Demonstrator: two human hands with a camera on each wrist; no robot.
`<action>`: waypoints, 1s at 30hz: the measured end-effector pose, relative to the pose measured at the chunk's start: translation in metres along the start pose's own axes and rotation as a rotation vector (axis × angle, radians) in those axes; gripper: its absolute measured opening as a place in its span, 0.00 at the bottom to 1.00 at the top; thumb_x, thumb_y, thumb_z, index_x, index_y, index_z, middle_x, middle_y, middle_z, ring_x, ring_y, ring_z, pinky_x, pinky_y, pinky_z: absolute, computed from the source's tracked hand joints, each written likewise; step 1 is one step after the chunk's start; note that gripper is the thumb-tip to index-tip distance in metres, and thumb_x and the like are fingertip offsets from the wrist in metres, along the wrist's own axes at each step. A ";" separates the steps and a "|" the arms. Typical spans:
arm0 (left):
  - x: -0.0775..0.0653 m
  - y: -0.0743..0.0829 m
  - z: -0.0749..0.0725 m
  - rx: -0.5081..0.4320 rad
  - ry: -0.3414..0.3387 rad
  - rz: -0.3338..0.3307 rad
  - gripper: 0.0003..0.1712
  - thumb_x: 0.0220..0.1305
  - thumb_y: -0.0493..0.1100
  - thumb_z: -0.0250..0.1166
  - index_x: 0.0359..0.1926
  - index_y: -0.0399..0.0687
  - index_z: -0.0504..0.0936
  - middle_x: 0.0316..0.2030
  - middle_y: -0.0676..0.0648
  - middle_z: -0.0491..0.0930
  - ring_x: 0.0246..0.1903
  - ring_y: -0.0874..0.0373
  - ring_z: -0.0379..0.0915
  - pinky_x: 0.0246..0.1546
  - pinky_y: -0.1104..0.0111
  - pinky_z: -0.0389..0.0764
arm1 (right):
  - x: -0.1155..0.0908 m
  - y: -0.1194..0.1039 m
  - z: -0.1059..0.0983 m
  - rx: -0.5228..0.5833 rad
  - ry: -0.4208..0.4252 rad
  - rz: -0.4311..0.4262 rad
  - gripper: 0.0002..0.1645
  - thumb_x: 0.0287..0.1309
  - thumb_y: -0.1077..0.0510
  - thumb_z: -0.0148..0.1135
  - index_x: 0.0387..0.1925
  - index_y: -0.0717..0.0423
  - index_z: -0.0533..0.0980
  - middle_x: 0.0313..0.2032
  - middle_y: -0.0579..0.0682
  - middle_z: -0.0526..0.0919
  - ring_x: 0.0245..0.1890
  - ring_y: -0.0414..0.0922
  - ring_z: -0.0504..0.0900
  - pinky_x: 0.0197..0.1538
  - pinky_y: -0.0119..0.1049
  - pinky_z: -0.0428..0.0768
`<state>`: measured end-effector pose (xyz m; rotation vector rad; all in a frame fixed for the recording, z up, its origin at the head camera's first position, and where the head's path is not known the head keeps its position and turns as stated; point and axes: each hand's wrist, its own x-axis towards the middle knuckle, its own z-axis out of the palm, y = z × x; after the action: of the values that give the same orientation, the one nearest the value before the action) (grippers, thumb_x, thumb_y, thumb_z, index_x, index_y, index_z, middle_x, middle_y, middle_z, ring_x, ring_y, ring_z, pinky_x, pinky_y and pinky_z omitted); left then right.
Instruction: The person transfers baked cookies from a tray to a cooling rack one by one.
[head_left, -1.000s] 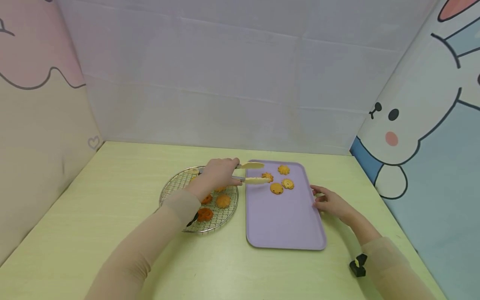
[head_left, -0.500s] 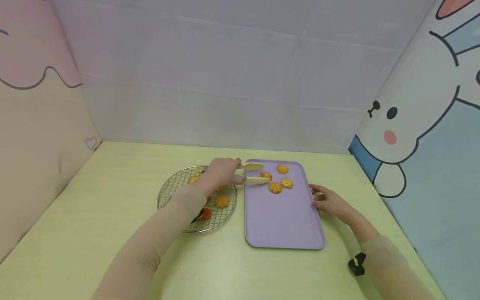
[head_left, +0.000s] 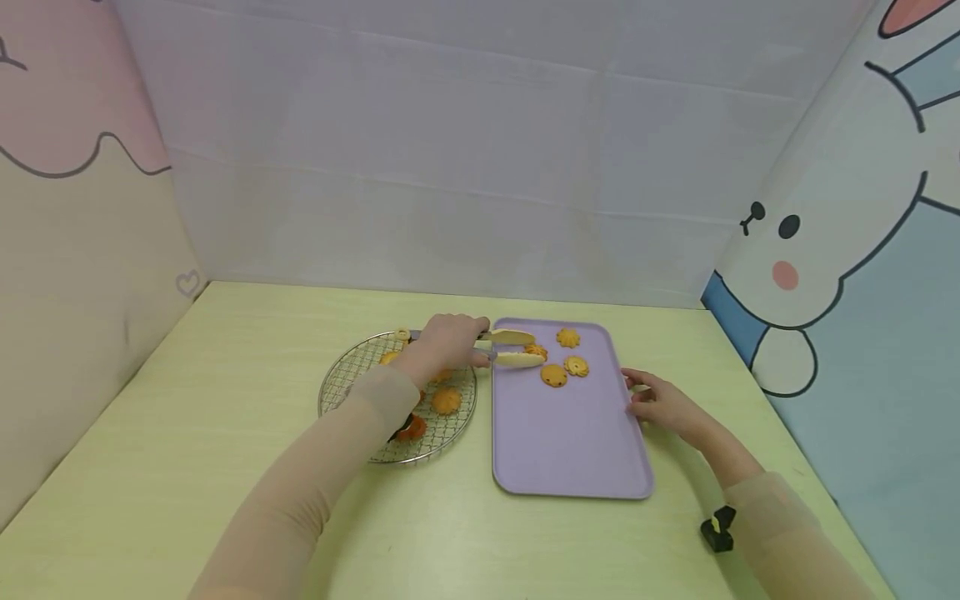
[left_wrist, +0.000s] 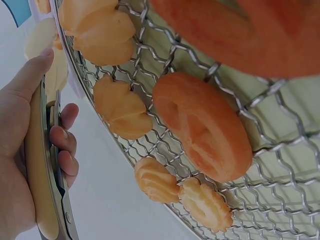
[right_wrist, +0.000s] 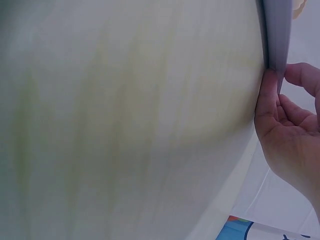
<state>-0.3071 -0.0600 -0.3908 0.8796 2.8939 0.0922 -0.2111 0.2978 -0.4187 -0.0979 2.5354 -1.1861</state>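
Note:
In the head view my left hand [head_left: 448, 340] grips a pair of tongs [head_left: 517, 360] with cream tips, reaching over the left edge of the lilac tray [head_left: 573, 454]. The tips lie apart beside a ridged yellow cookie [head_left: 537, 352], which they partly overlap. Three more cookies sit on the tray, among them a round one with dark dots [head_left: 553, 376]. In the left wrist view the fingers curl round the tongs' handle [left_wrist: 41, 175]. My right hand [right_wrist: 290, 120] pinches the tray's right rim [right_wrist: 277, 35] between thumb and fingers.
A round wire rack [head_left: 345, 375] left of the tray bears several cookies, including a brown-orange pretzel-shaped one [left_wrist: 202, 127]. My left forearm covers part of it. White panels stand behind the table [head_left: 187, 400], and cartoon-printed panels flank it.
My left hand has moved slightly right with the tongs, and their tips have come a little closer together around the ridged cookie. The right hand stays at the tray's rim.

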 end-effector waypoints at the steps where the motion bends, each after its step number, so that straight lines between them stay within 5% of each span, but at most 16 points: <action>1: 0.000 0.000 0.000 -0.005 0.001 0.001 0.35 0.55 0.66 0.63 0.58 0.53 0.71 0.43 0.51 0.81 0.34 0.56 0.77 0.33 0.62 0.78 | 0.000 0.000 0.000 0.003 0.001 0.005 0.38 0.59 0.64 0.55 0.69 0.65 0.54 0.58 0.65 0.64 0.48 0.51 0.70 0.43 0.31 0.77; 16: -0.001 0.001 -0.001 -0.004 -0.008 -0.002 0.34 0.55 0.66 0.63 0.56 0.52 0.73 0.40 0.51 0.81 0.30 0.58 0.75 0.29 0.65 0.76 | 0.001 0.003 0.000 -0.018 0.010 0.001 0.38 0.60 0.62 0.56 0.69 0.65 0.54 0.58 0.65 0.64 0.49 0.52 0.70 0.43 0.30 0.77; 30: -0.021 -0.004 -0.014 -0.038 0.007 -0.022 0.30 0.56 0.63 0.64 0.53 0.52 0.73 0.37 0.52 0.80 0.25 0.58 0.73 0.23 0.66 0.73 | 0.000 0.001 -0.001 -0.018 0.007 0.027 0.38 0.60 0.62 0.56 0.69 0.64 0.54 0.58 0.64 0.64 0.50 0.53 0.70 0.44 0.32 0.77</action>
<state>-0.2939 -0.0752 -0.3756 0.8421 2.8978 0.1482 -0.2116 0.2989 -0.4193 -0.0632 2.5461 -1.1554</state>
